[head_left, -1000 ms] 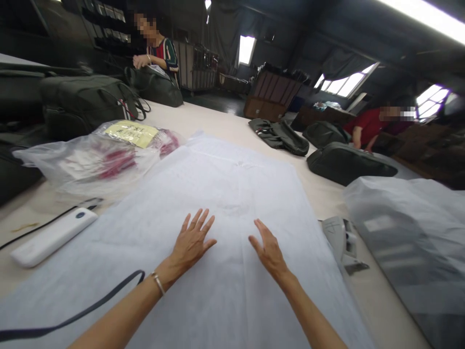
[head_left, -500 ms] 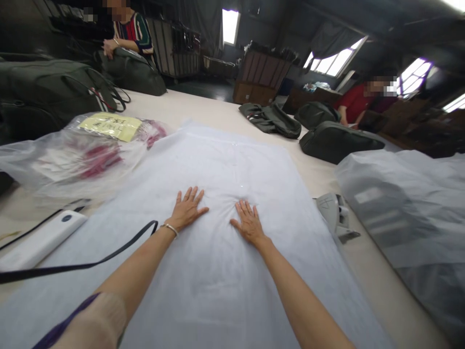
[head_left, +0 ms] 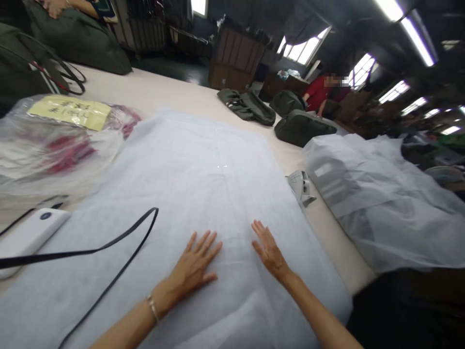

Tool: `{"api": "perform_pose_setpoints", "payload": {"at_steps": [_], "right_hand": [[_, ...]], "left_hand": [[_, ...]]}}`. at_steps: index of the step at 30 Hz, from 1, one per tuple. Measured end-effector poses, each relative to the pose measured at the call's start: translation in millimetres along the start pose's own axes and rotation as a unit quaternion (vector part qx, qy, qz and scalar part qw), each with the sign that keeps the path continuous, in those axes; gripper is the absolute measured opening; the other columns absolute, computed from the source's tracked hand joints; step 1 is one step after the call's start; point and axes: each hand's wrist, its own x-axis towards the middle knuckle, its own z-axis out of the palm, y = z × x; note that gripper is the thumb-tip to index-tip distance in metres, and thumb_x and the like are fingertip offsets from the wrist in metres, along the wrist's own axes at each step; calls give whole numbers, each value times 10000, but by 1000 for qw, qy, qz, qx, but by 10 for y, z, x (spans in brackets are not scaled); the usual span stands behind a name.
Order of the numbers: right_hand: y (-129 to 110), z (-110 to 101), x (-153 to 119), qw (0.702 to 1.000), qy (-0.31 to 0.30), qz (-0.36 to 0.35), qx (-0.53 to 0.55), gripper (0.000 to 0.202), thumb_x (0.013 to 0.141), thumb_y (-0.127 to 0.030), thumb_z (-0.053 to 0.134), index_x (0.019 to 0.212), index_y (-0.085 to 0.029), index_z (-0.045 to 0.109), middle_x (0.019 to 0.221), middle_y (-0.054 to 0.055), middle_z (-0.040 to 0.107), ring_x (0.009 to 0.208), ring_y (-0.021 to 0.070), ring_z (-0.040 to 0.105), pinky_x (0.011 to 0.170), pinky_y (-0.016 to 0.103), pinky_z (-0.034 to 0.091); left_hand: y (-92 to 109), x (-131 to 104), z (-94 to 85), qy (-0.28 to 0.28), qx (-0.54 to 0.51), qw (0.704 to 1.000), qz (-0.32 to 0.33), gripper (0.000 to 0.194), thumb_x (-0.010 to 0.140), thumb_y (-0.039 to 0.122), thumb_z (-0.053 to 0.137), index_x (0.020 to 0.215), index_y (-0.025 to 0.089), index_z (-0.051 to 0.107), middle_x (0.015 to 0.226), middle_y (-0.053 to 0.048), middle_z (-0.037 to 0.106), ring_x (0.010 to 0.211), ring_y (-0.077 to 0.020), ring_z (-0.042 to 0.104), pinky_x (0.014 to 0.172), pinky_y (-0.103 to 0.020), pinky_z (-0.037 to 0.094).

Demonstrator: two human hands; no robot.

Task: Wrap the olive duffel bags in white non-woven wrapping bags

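Observation:
A large whitish translucent sheet, perhaps a plastic or non-woven bag, lies spread over the table in front of me. My left hand rests flat on it with spread fingers, a bracelet at the wrist. To its right, my right hand is at the sheet too, fingers stretched out and close together, thumb apart. Neither hand grips anything. Near my forearms the sheet is creased. Over its left part runs a thin black strap, looped, with its ends out of view.
On the left are a white device and a clear bag with a yellow label. To the right lie a grey-white tape dispenser-like tool and a plastic-wrapped bundle. Dark green bags stand farther back. Two co-workers are across the table.
Both hands have slid back over the sheet towards me. My view has turned to the right, and more of the black strap shows.

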Motion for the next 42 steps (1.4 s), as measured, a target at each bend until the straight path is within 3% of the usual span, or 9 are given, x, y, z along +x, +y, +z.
{"api": "perform_pose_setpoints", "payload": {"at_steps": [4, 8, 13, 17, 21, 24, 33, 37, 42], "right_hand": [[-131, 313, -882, 997, -32, 45, -47, 548, 1001, -414, 380, 1506, -219, 294, 1562, 91, 337, 1463, 250, 254, 1185, 568, 256], [-285, 577, -1133, 996, -50, 42, -67, 581, 987, -417, 412, 1514, -219, 269, 1560, 86, 330, 1452, 278, 276, 1174, 591, 268], [-376, 687, -1163, 996, -33, 18, -79, 612, 959, -375, 453, 1518, -216, 264, 1554, 78, 331, 1436, 291, 313, 1155, 564, 320], [-317, 615, -1185, 996, 8, -5, -91, 641, 843, -243, 571, 1461, -222, 402, 1470, 76, 489, 1342, 284, 466, 1093, 456, 421], [-127, 439, -1191, 992, 29, 63, -107, 285, 780, -184, 602, 1051, -249, 662, 1048, 55, 716, 987, 262, 652, 873, 386, 517], [11, 402, -1159, 994, 12, 29, -101, 160, 793, -119, 533, 804, -252, 620, 835, 15, 686, 813, 210, 656, 754, 314, 507], [-163, 464, -1058, 995, -14, 23, -97, 189, 763, -112, 493, 818, -261, 595, 754, -13, 700, 657, 159, 665, 639, 236, 472], [-294, 426, -1019, 994, -81, 58, -50, 218, 730, -177, 568, 919, -276, 612, 841, -8, 739, 775, 200, 712, 695, 256, 491], [-348, 392, -1054, 988, -114, 107, -1, 155, 782, -328, 596, 924, -269, 615, 863, 17, 747, 838, 239, 718, 733, 296, 499]], "left_hand": [[422, -197, 334, -42, -51, 996, 57, 873, 844, 587, 629, 1529, 364, 136, 1617, -74, 134, 1480, -330, 127, 1182, -623, 73], [490, -178, 305, -48, -46, 996, 59, 862, 851, 528, 648, 1531, 339, 152, 1609, -93, 153, 1478, -333, 131, 1185, -627, 83], [499, -145, 222, -75, -36, 996, 42, 860, 837, 459, 673, 1529, 333, 178, 1608, -106, 150, 1479, -343, 111, 1173, -647, 83], [565, -113, 163, -102, -34, 994, 10, 898, 776, 417, 729, 1518, 341, 229, 1610, -98, 148, 1477, -346, 108, 1173, -641, 75], [717, -70, 23, -128, -27, 990, -49, 875, 737, 336, 737, 1497, 331, 303, 1607, -83, 180, 1479, -325, 123, 1182, -611, 76], [844, -29, -33, -140, -26, 985, -93, 853, 703, 288, 741, 1470, 306, 370, 1595, -92, 226, 1473, -329, 159, 1177, -610, 113], [989, 15, -29, -129, -40, 980, -145, 779, 701, 265, 717, 1431, 269, 445, 1575, -109, 287, 1459, -331, 220, 1176, -581, 185], [1061, 57, -8, -62, -34, 985, -154, 677, 748, 131, 588, 1403, 258, 474, 1564, -93, 319, 1430, -298, 312, 1165, -521, 286], [1216, 224, 197, 23, -52, 997, -44, 647, 813, 148, 545, 1427, 301, 416, 1590, -35, 273, 1463, -273, 234, 1187, -499, 266]]}}
